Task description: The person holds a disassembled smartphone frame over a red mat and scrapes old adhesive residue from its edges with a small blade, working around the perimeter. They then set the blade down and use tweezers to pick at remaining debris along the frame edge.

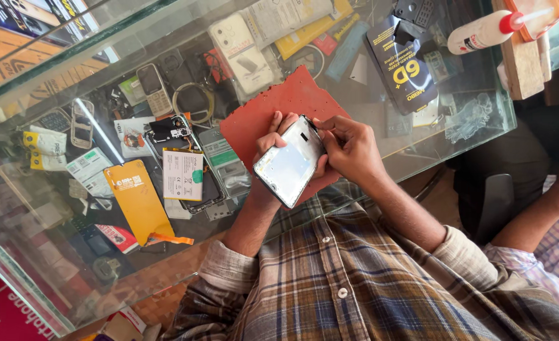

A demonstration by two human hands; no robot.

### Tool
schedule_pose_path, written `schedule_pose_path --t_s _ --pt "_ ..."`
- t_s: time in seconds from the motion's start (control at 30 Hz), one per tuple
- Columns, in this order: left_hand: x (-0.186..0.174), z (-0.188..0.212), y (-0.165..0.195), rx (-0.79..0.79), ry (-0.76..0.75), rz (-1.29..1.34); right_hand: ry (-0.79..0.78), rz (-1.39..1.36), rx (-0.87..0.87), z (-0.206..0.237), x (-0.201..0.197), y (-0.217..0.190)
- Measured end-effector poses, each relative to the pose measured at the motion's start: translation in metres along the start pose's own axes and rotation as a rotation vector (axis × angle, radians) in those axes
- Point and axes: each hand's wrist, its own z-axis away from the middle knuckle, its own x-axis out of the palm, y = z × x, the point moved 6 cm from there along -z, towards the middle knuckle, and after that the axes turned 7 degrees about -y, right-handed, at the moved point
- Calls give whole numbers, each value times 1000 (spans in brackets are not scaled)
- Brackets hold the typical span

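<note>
- Most of my left hand point(273, 142) is hidden behind the phone point(290, 162); I see only fingertips curling over its upper edge and part of the thumb side, so I read it as closed around the phone from behind.
- My right hand point(349, 148) sits just right of the phone, fingers pinched together at its top corner; whether they hold a small tool or only press on the edge, I cannot tell.
- The phone's shiny face reflects glare, so I cannot make out whether it is screen or bare back plate.
- The phone is held above the red mat point(279, 104), which lies on the glass bench point(475, 136) just beyond both hands.
- Its long axis runs diagonally: the top end points up and right toward my right hand, the lower end down and left toward my left wrist.
- Left of my left hand lie a battery point(182, 175) and a yellow card point(137, 199).
- Far to the right, another person's arm point(545, 208) is cut off by the frame.
- A glue bottle point(481, 33) lies beyond my right hand, near the edge of the frame.
</note>
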Motion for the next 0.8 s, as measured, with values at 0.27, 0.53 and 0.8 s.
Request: schedule_pose_path --t_s 0.27,0.53,0.8 --pt "1 3 0 -36 -46 -105 46 -13 41 2 5 15" --pt "-10 -10 1 15 -44 390 -21 21 4 0 0 4" --pt "2 -7 -8 81 -39 763 -85 -38 -13 -6 -3 -6"
